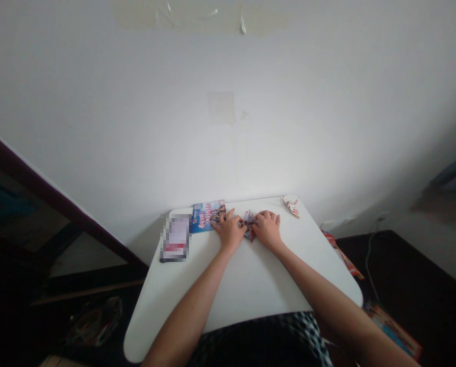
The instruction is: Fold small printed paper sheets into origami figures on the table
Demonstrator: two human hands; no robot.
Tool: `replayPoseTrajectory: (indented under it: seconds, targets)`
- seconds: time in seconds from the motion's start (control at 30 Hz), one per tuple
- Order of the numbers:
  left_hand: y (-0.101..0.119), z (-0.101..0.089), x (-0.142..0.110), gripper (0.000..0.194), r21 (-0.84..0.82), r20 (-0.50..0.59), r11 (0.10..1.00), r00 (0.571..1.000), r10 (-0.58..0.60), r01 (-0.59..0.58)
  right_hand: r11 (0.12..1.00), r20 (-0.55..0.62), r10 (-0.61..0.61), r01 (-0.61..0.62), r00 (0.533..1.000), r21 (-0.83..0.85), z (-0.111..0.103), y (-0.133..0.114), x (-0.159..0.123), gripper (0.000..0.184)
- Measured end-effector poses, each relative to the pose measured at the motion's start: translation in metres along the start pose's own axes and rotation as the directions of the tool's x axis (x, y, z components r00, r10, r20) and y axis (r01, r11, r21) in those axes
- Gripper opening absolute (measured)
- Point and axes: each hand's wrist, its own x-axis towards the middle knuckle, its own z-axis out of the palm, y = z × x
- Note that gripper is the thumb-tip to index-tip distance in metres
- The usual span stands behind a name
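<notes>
Over the white table, my left hand [230,232] and my right hand [267,229] meet at a small folded piece of printed paper [249,233]. It has pale, red and blue patches and pointed ends above and below. Thumb and fingers of my left hand pinch its left side, while its other fingers stretch over a blue printed sheet [203,218]. My right hand grips the right side, its fingers bent. Much of the paper's middle is hidden by the fingers. Beyond my right hand, a folded white paper piece with coloured marks [291,206] lies by the wall.
A phone-like item, blurred by pixelation [176,238], lies left of the blue sheet on the white table [247,288]. The wall [228,158] borders the table's far edge. On the dark floor, printed items [396,331] and a cable [369,265] are at right.
</notes>
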Motion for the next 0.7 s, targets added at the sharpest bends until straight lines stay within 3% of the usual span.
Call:
replayPoseTrajectory:
  seconds: [0.7]
  targets:
    - [-0.002, -0.001, -0.004, 0.009, -0.006, -0.010, 0.997, 0.997, 0.074, -0.074, 0.994, -0.042, -0.011, 0.016, 0.999, 0.112, 0.001, 0.008, 0.000, 0.021]
